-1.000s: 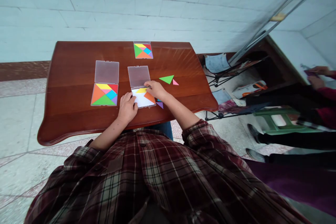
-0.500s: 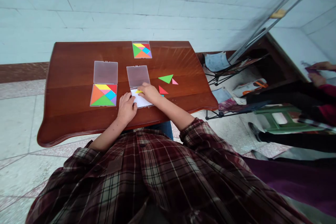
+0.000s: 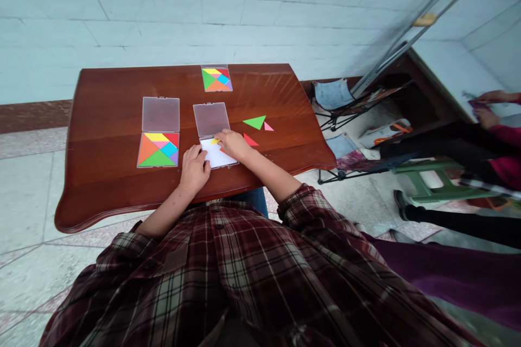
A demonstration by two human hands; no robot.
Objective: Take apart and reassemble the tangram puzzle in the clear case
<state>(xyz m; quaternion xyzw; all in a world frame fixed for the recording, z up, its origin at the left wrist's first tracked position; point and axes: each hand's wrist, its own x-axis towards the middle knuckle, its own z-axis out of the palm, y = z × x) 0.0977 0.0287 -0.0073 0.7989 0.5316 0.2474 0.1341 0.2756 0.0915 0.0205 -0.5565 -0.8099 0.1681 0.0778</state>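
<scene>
An open clear plastic case [image 3: 217,158] with a white tray lies in front of me on the brown wooden table [image 3: 101,173]. My left hand [image 3: 194,168] rests curled on the tray's left edge. My right hand [image 3: 233,143] lies over the tray's upper right, fingertips pressing a yellow piece [image 3: 214,141]; a sliver of an orange piece shows under the palm. A red triangle [image 3: 249,140] lies just right of that hand. Farther right lie a green triangle [image 3: 255,122] and a small pink triangle [image 3: 267,127].
A second open case with a finished coloured tangram [image 3: 158,149] lies to the left. A third tangram [image 3: 216,79] sits at the table's far edge. On the right another person's legs, a green stool [image 3: 431,184] and folding stands crowd the floor.
The orange piece seen in the tray a second ago is now mostly hidden under my right hand. A red triangle has come into view right of the hand. My left hand stayed put.
</scene>
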